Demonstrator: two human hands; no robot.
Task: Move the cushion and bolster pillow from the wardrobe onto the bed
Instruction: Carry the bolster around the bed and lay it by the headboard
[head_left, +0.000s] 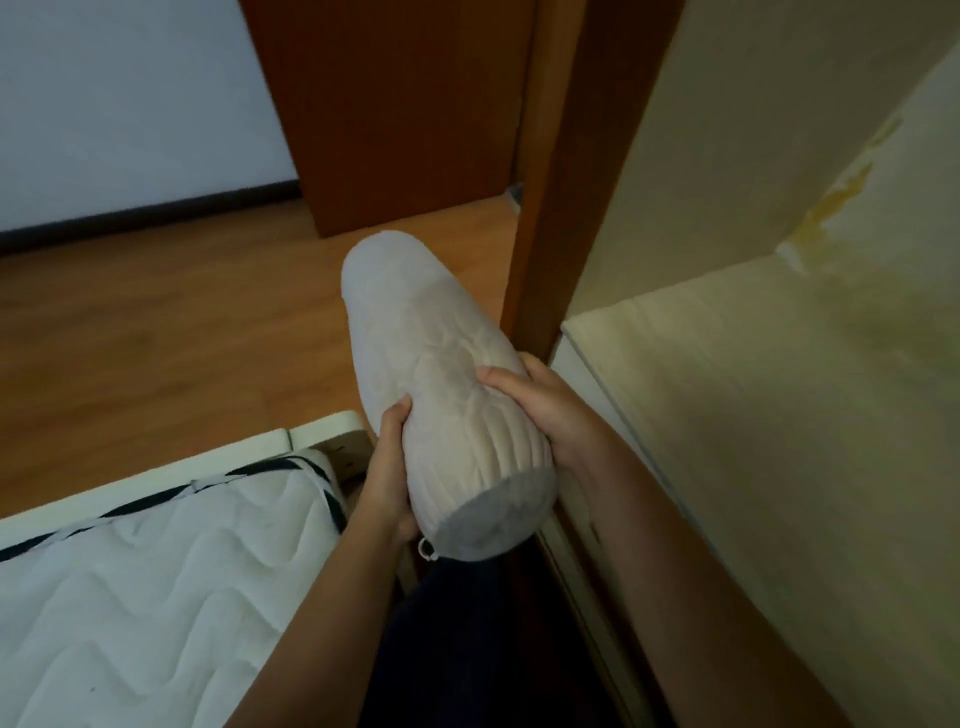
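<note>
A pale grey quilted bolster pillow (426, 364) is held in the air in front of me, its far end pointing away over the floor. My left hand (387, 467) grips its near end from the left and my right hand (550, 410) grips it from the right. The bed (145, 582), a white quilted mattress with a black-and-white border, lies at the lower left. The wardrobe (779, 389) stands open on the right, its cream shelf bare where I see it. No cushion shows in this view.
The wardrobe's brown side panel (561, 208) rises just right of the pillow. A brown door (395, 104) stands ahead. Wooden floor (171, 322) spreads between bed and wall. A yellowish stain (841, 192) marks the wardrobe's inner corner.
</note>
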